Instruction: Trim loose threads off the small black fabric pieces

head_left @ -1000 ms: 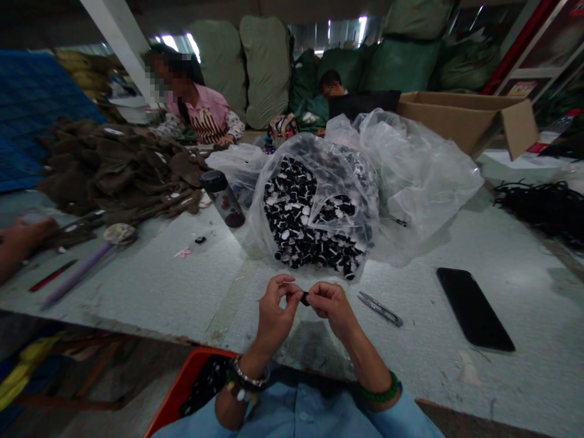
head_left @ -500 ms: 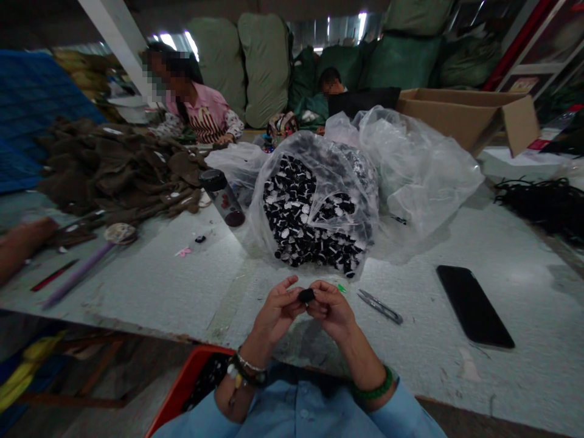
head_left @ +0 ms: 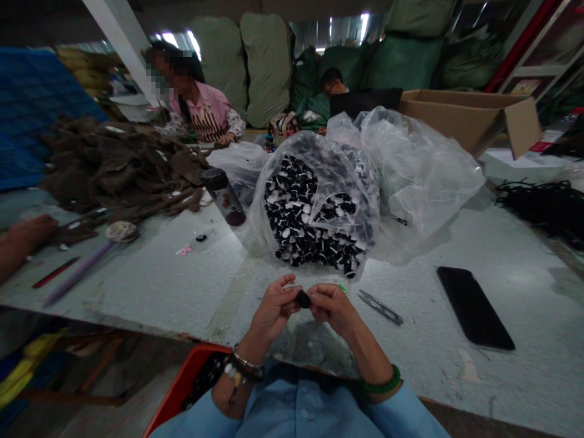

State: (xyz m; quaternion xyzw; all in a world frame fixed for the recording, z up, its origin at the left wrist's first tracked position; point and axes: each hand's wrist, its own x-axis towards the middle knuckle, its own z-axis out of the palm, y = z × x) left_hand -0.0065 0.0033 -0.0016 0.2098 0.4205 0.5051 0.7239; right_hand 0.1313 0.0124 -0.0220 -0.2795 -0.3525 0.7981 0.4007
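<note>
A small black fabric-like piece [head_left: 303,298] is held between my two hands above the table's near edge. My left hand [head_left: 274,309] is closed, thumb and fingers pinching its left side. From the other side my right hand [head_left: 335,309] closes in a pinch at the right edge of the piece. Just beyond is an open clear plastic bag [head_left: 319,201] full of small black-and-white pieces. Thread snips [head_left: 381,306] lie to the right of my right hand, and a small green item [head_left: 342,288] rests behind its fingers.
A phone [head_left: 475,307] lies right, a dark-lidded bottle [head_left: 223,196] left of the bag. Brown garments [head_left: 118,164] are heaped at left, beside a purple-handled stick [head_left: 82,271] and another person's hand [head_left: 31,234]. An orange bin [head_left: 177,383] stands below the edge. Two co-workers sit opposite.
The black piece has turned and shifted slightly left in my fingers. My right fingers have slid to its edge, leaving more of it showing. The co-worker's hand at left has moved slightly.
</note>
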